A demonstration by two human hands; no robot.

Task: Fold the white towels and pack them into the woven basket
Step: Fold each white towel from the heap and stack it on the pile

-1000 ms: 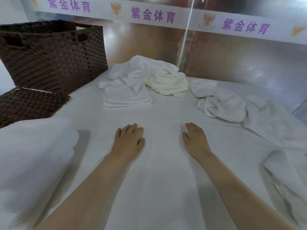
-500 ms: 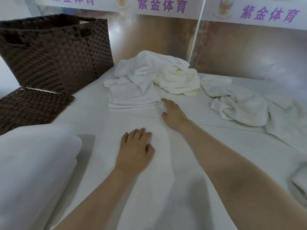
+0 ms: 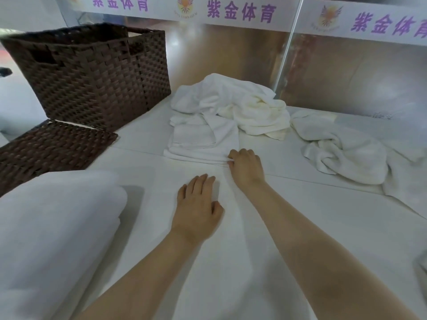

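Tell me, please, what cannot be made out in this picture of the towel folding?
- Inside of the woven basket, head view: its own near walls hide it, so whether it holds towels is unknown.
- Fingertips of the right hand: curled under at the folded towel's edge, so the grip is unclear.
- White bundle at lower left: blurred and cut off by the frame edge.
- Crumpled towel: runs past the right edge.

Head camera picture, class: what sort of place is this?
Probably a sports club's towel room: a banner reading 紫金体育, loose white towels heaped on a white table, and a woven basket.
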